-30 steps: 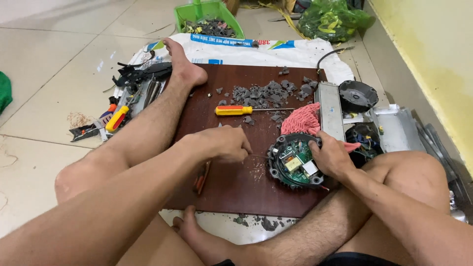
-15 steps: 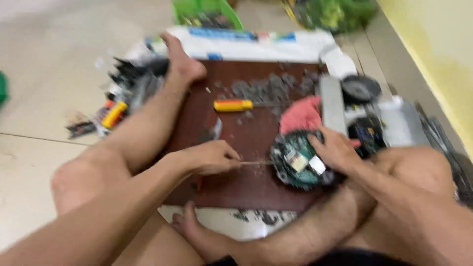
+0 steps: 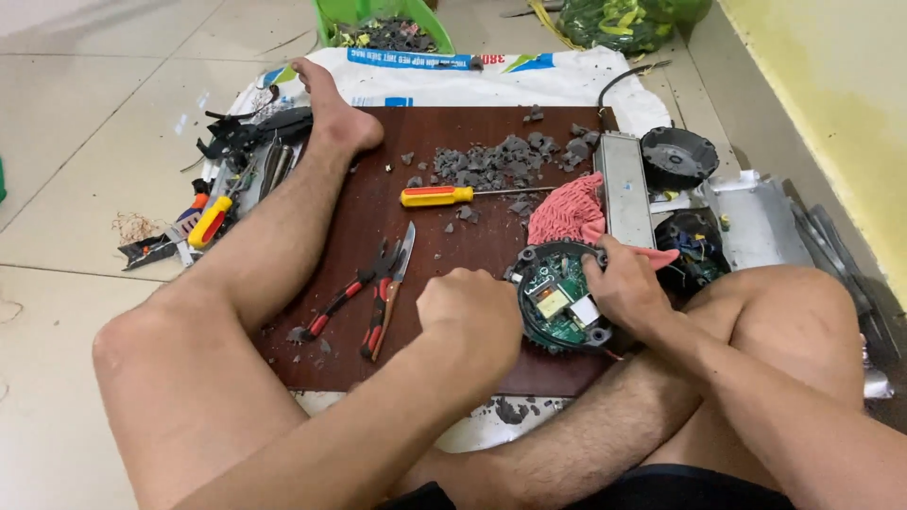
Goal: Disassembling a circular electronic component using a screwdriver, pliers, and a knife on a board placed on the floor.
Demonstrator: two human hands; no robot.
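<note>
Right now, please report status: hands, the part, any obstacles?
Left hand fisted beside round circuit module. Right hand grips its rim. Pliers and grey debris lie nearby.

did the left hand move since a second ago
Yes. The left hand has shifted toward the round circuit board. A second ago it sat well left of it; now it is right at the board's left edge, on the brown board.

I am sitting on a pale tiled floor (image 3: 85, 123), with dark grout lines running across it at nine o'clock. A yellowish wall (image 3: 831, 104) is rising at two o'clock, its grey base (image 3: 756, 142) slanting down beside me. Soft, even light is falling over the tiles.
</note>
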